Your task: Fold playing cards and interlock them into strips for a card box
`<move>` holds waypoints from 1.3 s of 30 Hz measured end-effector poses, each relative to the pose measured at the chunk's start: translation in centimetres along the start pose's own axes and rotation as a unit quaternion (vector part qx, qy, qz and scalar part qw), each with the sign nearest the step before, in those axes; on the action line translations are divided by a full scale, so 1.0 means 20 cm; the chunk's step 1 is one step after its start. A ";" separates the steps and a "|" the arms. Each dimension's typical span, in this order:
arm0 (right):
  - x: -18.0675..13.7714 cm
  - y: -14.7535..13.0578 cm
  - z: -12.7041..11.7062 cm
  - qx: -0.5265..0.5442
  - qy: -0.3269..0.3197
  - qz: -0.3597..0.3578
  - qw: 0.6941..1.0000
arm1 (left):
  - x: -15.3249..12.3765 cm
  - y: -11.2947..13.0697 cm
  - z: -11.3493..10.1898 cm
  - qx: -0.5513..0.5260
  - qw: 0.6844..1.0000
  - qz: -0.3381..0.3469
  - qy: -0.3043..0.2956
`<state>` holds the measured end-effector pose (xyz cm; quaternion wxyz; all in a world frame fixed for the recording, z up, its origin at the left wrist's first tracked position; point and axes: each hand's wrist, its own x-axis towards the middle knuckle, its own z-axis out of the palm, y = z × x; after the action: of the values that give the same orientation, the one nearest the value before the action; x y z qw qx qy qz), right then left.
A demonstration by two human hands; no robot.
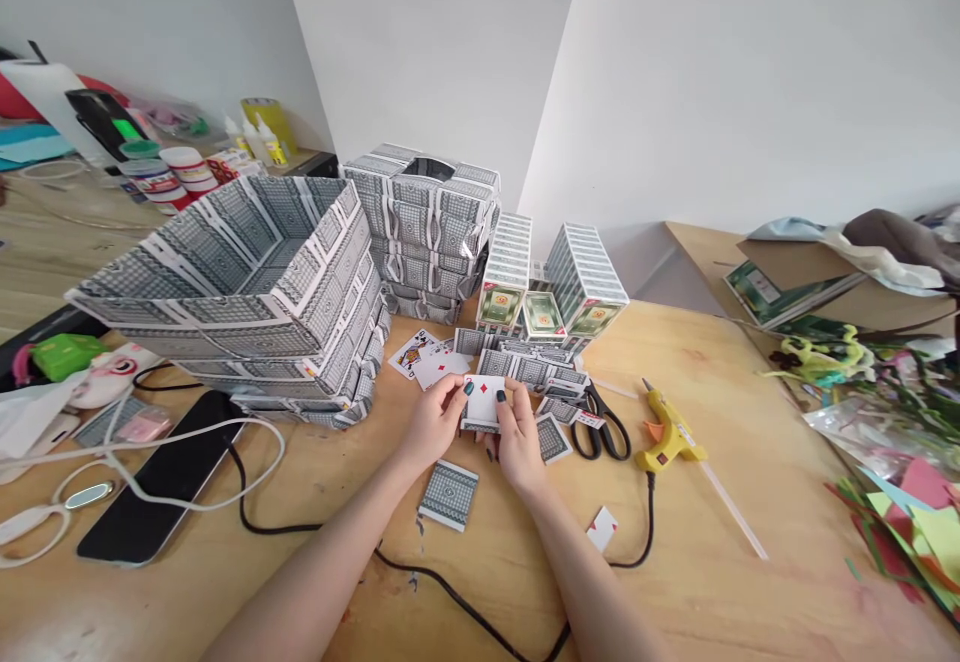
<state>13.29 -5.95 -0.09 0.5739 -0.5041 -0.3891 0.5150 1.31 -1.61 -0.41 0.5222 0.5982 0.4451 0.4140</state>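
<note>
Both hands hold a playing card [484, 399] with red diamonds, face toward me, over the middle of the table. My left hand [435, 420] pinches its left edge, the thumb on the face. On the right edge, my right hand [520, 440] grips with its thumb on the face and fingers behind. A grey-patterned folded card piece [448, 495] lies just below the hands. Several folded card pieces [525, 367] stand behind the held card. Loose face-up cards [437, 367] lie to the left of these, and another patterned card [553, 439] is right of my right hand.
Large box-like structures of cards [322, 312] [431, 232] stand at left and back. Card boxes [592, 287] are stacked behind. Black-handled scissors [604, 432] and a yellow glue gun [664, 432] lie right; its black cable [465, 597] crosses in front. A phone [161, 487] lies left.
</note>
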 end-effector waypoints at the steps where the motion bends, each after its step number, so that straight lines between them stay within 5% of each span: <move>1: 0.00 0.00 0.01 0.012 -0.011 0.011 1.000 | 0.00 0.00 0.01 0.006 1.000 0.008 0.021; 5: -0.02 0.01 0.04 0.098 -0.062 0.063 0.991 | -0.02 0.01 0.03 -0.001 0.996 0.002 0.087; 11: -0.04 0.03 0.09 0.187 -0.090 0.093 0.974 | -0.05 0.04 0.04 -0.063 0.993 -0.053 0.091; 22: -0.05 0.06 0.12 0.154 -0.075 0.112 0.979 | -0.05 0.06 0.03 -0.046 0.990 -0.044 0.123; 30: -0.06 0.04 0.10 0.092 -0.027 0.084 0.992 | -0.05 0.07 0.05 -0.086 0.992 -0.043 0.077; 39: -0.05 0.04 0.09 0.126 -0.051 0.105 0.985 | -0.05 0.04 0.04 -0.087 0.992 -0.039 0.082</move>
<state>11.24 -6.69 -0.39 0.5555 -0.4387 -0.2946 0.6420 1.96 -2.83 0.24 0.5498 0.4965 0.4720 0.4779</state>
